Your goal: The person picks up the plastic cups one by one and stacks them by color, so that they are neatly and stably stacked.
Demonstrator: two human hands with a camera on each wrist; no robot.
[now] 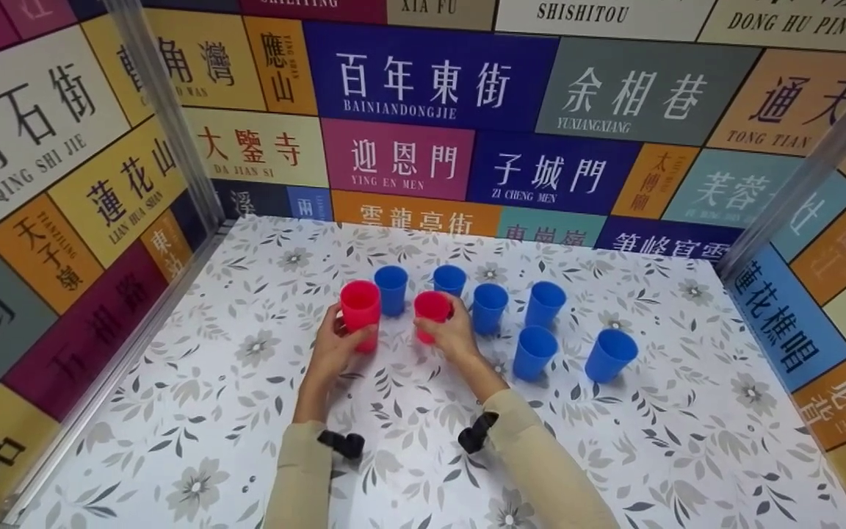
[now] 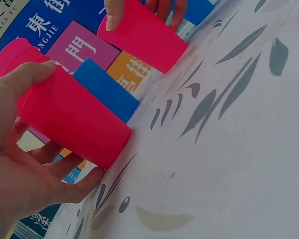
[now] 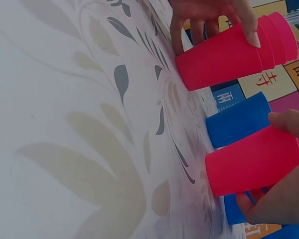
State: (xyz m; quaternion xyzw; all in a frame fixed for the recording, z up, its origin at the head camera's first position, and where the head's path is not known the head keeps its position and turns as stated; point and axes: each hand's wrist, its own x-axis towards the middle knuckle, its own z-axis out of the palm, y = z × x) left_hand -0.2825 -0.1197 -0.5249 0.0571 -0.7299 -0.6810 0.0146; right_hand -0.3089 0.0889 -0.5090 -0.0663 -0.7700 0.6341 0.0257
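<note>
Left hand (image 1: pixel 335 339) grips the nested red stack (image 1: pixel 360 312), right hand (image 1: pixel 457 336) grips the single red cup (image 1: pixel 431 304) at the stack's 3 o'clock, a gap between, both long axes near upright, mouths up, each nearest its holding hand, above the desk (image 1: pixel 408 470).

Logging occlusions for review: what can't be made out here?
- Head view: some fingers of the left hand, behind stacked red tapered plastic cups.
- Head view: base of one blue tapered plastic cup, behind the right hand and its red tapered plastic cup.
- Right wrist view: part of the right hand, beyond the right edge.
- Head view: upper beige fabric sleeves, beyond the bottom edge.
</note>
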